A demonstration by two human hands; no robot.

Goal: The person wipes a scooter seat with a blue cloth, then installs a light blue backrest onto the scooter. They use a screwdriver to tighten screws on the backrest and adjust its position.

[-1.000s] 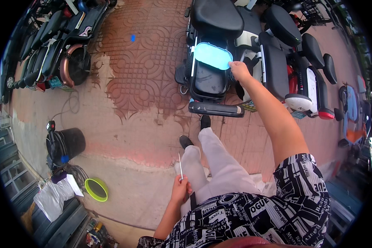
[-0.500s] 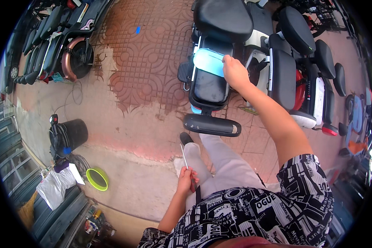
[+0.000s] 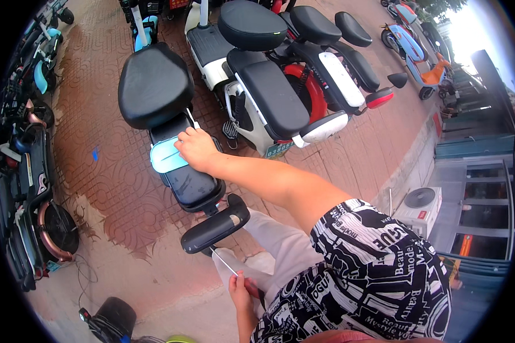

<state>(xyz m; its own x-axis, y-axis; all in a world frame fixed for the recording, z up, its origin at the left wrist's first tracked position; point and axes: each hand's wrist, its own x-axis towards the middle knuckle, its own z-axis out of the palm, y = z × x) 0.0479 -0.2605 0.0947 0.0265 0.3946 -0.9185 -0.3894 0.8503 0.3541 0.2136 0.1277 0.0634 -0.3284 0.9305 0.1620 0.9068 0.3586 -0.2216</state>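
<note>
A light blue, rounded plastic panel (image 3: pixel 166 156) lies across the black rear seat (image 3: pixel 195 187) of an electric scooter. My right hand (image 3: pixel 199 150) is closed on the panel's right end, with the fingers curled over its edge. Low in the view, my left hand (image 3: pixel 240 290) grips a screwdriver (image 3: pixel 227 264). Its long metal shaft points up and away, its tip close to the padded black backrest (image 3: pixel 216 231), and part of its red and black handle shows below the fingers. Beyond the panel rises the scooter's wide front seat (image 3: pixel 156 86).
Close on the right stands a white scooter (image 3: pixel 272 103), with more scooters past it. Parked scooters (image 3: pixel 31 188) line the left side. A black bucket (image 3: pixel 115 318) sits at the lower left; an air-conditioner unit (image 3: pixel 422 208) is by the building on the right.
My view has swung to the right, bringing the building and more scooters into sight. The right hand stays on the blue panel, and the left keeps the screwdriver.
</note>
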